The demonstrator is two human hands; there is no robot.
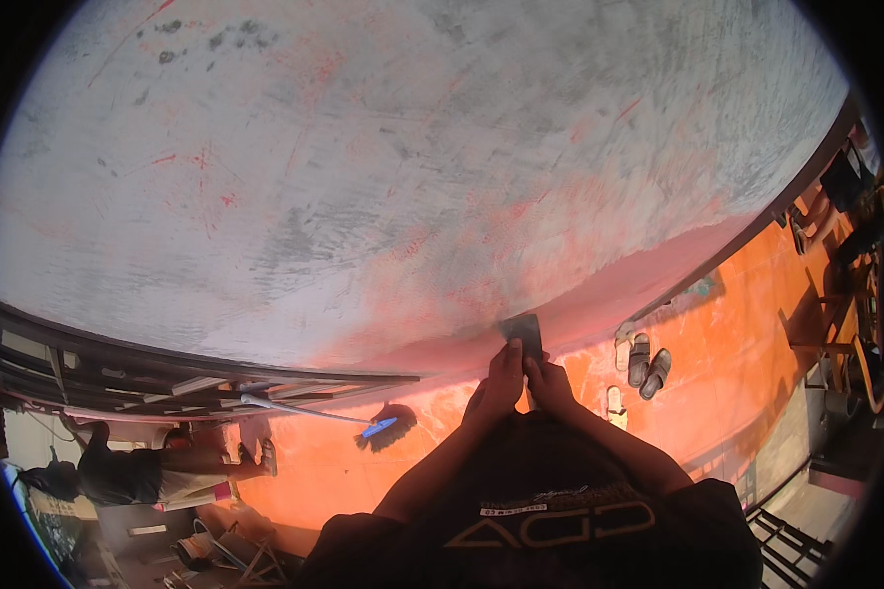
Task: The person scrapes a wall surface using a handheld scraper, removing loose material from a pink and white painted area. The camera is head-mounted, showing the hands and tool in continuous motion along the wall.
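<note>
Both of my hands are raised close together against a large painted wall (427, 221). My left hand (499, 379) grips a dark, flat rectangular pad (528, 335), its thumb lying along the face. On the other side, my right hand (551, 384) holds the same pad near its lower edge. The pad's upper end meets the wall's lower pink band (597, 294). Above that band the wall is patchy grey-white, with pink showing through and scattered scratches and dark marks. What the pad is made of cannot be told, and its wall-facing side is hidden.
A blue-headed broom (387, 427) lies left on the orange floor (317, 471). Several sandals (639, 361) lie at right. Another person (129, 464) stands at far left by a dark-framed opening (169, 386). A wooden chair (847, 346) and another person's leg (818, 221) appear far right.
</note>
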